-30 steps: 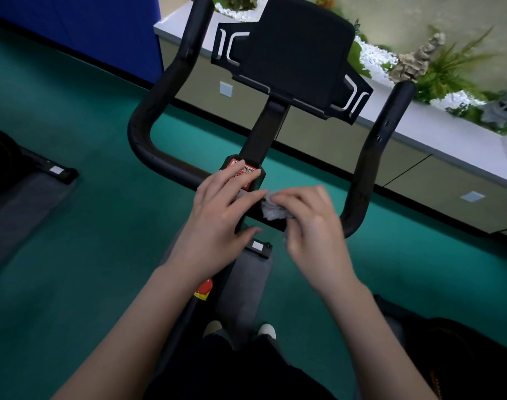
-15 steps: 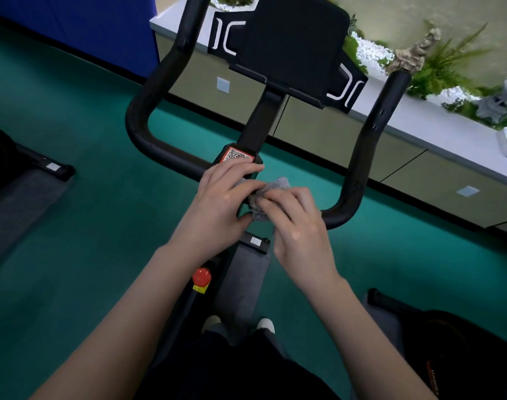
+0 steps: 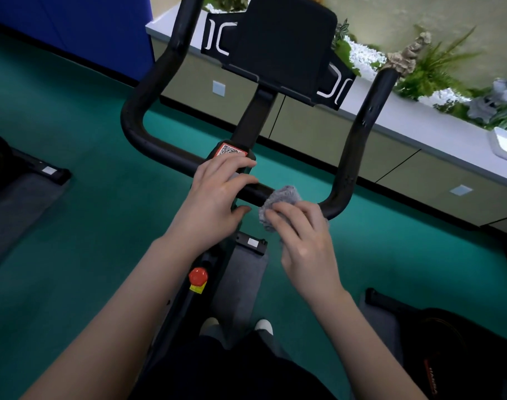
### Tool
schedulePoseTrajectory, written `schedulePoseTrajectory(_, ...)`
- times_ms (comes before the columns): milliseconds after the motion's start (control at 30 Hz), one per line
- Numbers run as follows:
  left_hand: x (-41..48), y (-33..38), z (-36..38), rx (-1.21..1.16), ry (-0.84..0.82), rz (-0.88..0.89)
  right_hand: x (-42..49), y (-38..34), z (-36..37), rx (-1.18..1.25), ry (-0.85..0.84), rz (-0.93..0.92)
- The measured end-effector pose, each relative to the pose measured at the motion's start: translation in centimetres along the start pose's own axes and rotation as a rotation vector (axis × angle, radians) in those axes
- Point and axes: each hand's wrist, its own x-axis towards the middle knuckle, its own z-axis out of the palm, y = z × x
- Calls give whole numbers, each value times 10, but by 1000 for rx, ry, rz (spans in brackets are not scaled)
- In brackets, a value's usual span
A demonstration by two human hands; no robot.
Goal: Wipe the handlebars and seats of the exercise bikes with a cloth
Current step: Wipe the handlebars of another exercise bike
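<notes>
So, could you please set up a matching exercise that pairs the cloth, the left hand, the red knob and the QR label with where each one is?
Things:
1. cloth
2. left hand
3. red knob
4. QR label

Places:
A. on the bike frame, below the handlebar
B. at the foot of the console post
C. held against the handlebar by the right hand
D. resting on the handlebar's centre, beside the cloth

Pairs: 1-C; 2-D; 3-A; 4-B.
</notes>
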Motion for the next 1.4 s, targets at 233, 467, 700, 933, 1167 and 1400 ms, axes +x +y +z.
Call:
schedulePoseTrajectory(233,-2,-2,1,24,-17,18,-53,-9,-6,266,238,376)
schedulePoseTrajectory(467,-4,-5,-7,72,-86,78,-2,-43,32,1340,345,1460)
schedulePoseTrajectory(700,-12,-10,-18,15,-61,65,50,-49,53,1829,341,1788)
schedulePoseTrajectory(933,-12,-12,-17,6,-56,74,46,-42,40,2044,230,1747)
schedulePoseTrajectory(1167,-11,-10,-15,18,-5,96,10,-17,21,1978,336,1719)
schedulePoseTrajectory(1400,9,23,2,19,-37,192,9,-23,26,1781,372,1665)
